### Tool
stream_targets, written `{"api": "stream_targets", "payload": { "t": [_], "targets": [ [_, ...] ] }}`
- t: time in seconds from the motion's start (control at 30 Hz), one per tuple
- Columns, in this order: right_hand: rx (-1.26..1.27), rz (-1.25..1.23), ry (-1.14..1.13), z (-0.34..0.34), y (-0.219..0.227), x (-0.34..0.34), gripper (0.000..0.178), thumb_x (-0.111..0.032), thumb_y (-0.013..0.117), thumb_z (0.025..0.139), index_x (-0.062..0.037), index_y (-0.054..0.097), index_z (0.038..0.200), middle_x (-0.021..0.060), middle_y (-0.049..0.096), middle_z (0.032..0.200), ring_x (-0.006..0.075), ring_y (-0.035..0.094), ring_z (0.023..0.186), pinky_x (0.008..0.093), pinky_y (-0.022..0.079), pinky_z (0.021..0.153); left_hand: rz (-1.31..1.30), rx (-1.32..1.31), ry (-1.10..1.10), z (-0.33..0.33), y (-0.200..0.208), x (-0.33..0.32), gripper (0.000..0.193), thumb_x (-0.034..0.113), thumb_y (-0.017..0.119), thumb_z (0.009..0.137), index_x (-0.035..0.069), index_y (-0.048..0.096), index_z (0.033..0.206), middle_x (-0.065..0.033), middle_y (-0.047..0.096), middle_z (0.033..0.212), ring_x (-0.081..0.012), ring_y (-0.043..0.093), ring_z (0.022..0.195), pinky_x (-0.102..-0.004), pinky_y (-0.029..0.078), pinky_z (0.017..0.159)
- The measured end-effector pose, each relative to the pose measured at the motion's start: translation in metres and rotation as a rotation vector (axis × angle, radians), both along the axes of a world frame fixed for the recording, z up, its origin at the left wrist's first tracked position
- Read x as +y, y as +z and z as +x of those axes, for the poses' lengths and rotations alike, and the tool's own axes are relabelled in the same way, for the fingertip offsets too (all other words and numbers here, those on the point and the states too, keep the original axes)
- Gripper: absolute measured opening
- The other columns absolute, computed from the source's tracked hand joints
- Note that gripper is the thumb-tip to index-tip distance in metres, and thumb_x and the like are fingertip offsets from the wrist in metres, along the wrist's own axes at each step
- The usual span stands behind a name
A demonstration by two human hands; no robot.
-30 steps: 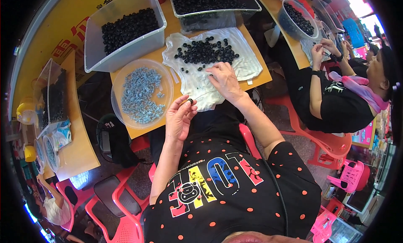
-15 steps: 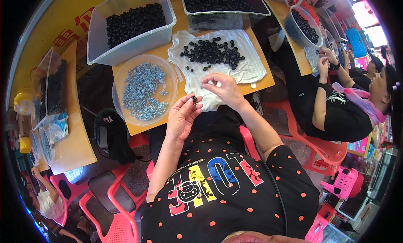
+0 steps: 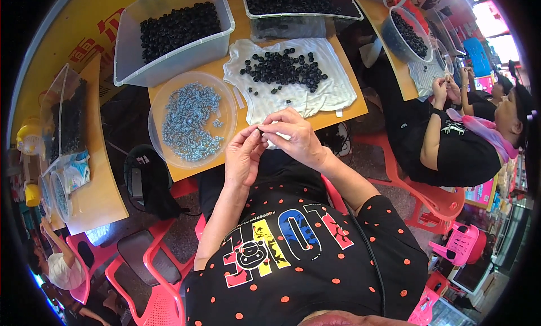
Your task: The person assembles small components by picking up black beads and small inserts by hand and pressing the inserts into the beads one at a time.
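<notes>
Just beyond the table's near edge, my left hand (image 3: 243,154) pinches a small round black part between thumb and fingers, and the fingers mostly cover it. My right hand (image 3: 296,137) meets it from the right, its thumb and fingertips closed right at that part; whatever they grip is too small to make out. A white cloth (image 3: 338,89) lies beyond both hands, with a pile of round black parts (image 3: 287,70) on it and a few loose ones nearer me. Left of my hands stands a round clear tray (image 3: 230,95) holding many small bluish metal pieces (image 3: 191,117).
At the back are a clear bin (image 3: 169,58) of black parts and a second bin (image 3: 304,15) beside it. On the right, a person (image 3: 451,134) handles something at another table. Another bin (image 3: 70,117) stands on the left table (image 3: 107,179). Pink chairs (image 3: 152,269) stand around.
My right hand has come down and left from above the cloth to meet my left fingertips. The black part, visible earlier in my left hand, is now mostly hidden.
</notes>
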State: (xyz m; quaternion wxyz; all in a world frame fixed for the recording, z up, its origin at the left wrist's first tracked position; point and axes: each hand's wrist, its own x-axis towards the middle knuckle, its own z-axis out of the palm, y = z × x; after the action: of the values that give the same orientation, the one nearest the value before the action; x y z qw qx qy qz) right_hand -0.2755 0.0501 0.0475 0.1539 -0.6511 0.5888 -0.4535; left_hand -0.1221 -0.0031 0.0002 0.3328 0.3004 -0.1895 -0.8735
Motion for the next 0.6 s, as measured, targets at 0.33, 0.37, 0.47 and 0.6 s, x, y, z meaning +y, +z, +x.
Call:
{"api": "stream_targets", "payload": {
  "t": [0.33,0.37,0.47,0.6],
  "targets": [
    [0.186,0.065,-0.284,-0.062,-0.023,-0.006,0.020,-0.006,0.064,0.081,-0.0066,0.068,0.100,0.0089,0.063,0.096,0.0257,0.058,0.089,0.0336,0.048,0.078,0.016,0.030,-0.043,-0.002,0.002,0.000,0.019,0.009,0.062,0.089,0.001,0.062,0.106,-0.0098,0.065,0.096,-0.0135,0.062,0.077,-0.0255,0.053,0.070],
    [0.187,0.062,-0.285,-0.066,-0.028,-0.010,0.020,-0.006,0.064,0.081,-0.0066,0.068,0.100,0.0089,0.063,0.096,0.0257,0.058,0.089,0.0336,0.048,0.078,0.014,0.032,-0.044,-0.002,0.003,0.000,0.019,0.009,0.062,0.089,0.001,0.062,0.106,-0.0098,0.065,0.096,-0.0135,0.062,0.077,-0.0255,0.053,0.070],
    [0.451,0.085,-0.188,-0.072,-0.044,-0.017,0.018,-0.005,0.064,0.077,-0.0070,0.068,0.095,0.0086,0.061,0.091,0.0264,0.057,0.086,0.0348,0.048,0.075,0.016,0.005,-0.070,-0.001,0.002,0.002,0.019,0.010,0.060,0.090,0.001,0.060,0.108,-0.0096,0.063,0.097,-0.0136,0.060,0.079,-0.0260,0.053,0.072],
    [0.493,0.111,-0.130,-0.076,-0.059,-0.016,0.017,-0.005,0.065,0.076,-0.0063,0.068,0.093,0.0080,0.061,0.088,0.0260,0.058,0.085,0.0347,0.048,0.075,0.011,0.001,-0.066,0.002,0.001,0.001,0.020,0.010,0.060,0.090,0.001,0.060,0.108,-0.0099,0.063,0.097,-0.0137,0.060,0.078,-0.0263,0.053,0.072]
  ]
}}
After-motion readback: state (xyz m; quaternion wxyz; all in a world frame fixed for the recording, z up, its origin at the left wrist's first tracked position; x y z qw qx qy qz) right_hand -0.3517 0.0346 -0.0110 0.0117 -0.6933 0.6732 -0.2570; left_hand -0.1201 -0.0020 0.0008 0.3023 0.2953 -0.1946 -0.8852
